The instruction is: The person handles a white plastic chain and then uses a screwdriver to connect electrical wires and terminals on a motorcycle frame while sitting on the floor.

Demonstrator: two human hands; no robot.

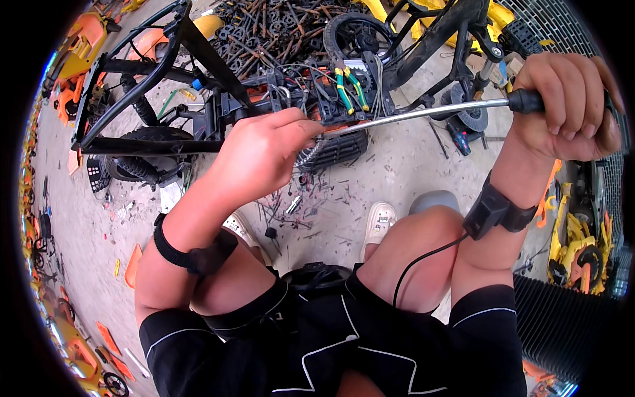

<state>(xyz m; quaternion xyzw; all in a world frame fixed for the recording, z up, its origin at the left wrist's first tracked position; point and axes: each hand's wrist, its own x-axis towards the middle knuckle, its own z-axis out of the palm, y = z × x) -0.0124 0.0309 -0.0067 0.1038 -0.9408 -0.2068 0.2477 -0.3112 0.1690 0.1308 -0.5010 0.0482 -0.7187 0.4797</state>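
Right hand (569, 106) grips long screwdriver (423, 112); left hand (261, 155) steadies shaft

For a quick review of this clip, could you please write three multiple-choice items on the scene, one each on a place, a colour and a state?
1. Where do the green-handled pliers lie?
A. on the black frame
B. on the floor by the shoe
C. in the left hand

2. What colour is the screwdriver grip?
A. yellow
B. black
C. red

3. How is the right hand?
A. open flat
B. resting on the knee
C. closed around the grip

Answers: 1 A, they rest among the frame's wires; 2 B, the grip's end by the fist is black; 3 C, fingers wrap it, while the left hand pinches the shaft's tip.
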